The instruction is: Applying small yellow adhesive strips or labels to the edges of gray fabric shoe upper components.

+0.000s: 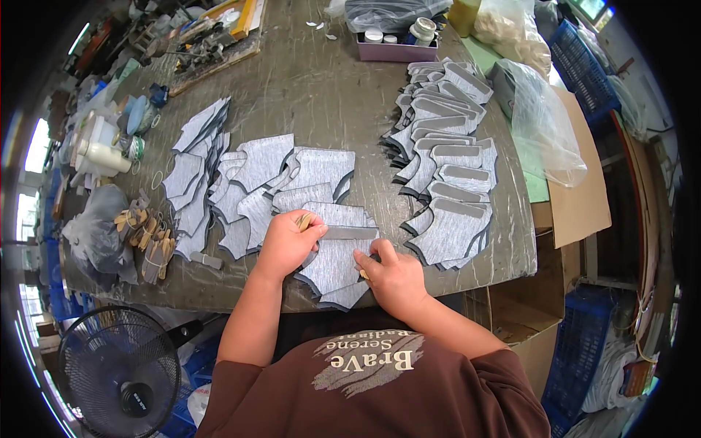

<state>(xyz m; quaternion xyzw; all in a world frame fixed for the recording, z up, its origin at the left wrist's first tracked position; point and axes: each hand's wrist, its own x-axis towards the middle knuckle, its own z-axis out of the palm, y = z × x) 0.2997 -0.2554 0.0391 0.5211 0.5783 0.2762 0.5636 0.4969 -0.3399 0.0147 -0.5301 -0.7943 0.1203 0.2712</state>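
On the table edge in front of me lies a small stack of heather-grey cut fabric pieces (pixel 336 264) with dark undersides. A narrow plain grey strip (pixel 349 233) lies across the top piece. My left hand (pixel 292 241) pinches the strip's left end between thumb and finger. A small tan thing (pixel 304 221) shows among its curled fingers, too small to name. My right hand (pixel 396 279) is closed at the stack's right edge, thumb and fingers pinching the fabric. Another tan bit (pixel 364 275) shows under its fingers.
More fabric pieces (pixel 255 164) lie in overlapping piles to the left. At right, a long row of pieces bears grey strips (pixel 456 151). Tied tan bundles (pixel 152 241) lie far left. A purple box (pixel 398 50) with bottles stands behind; a fan (pixel 120 372) stands below left.
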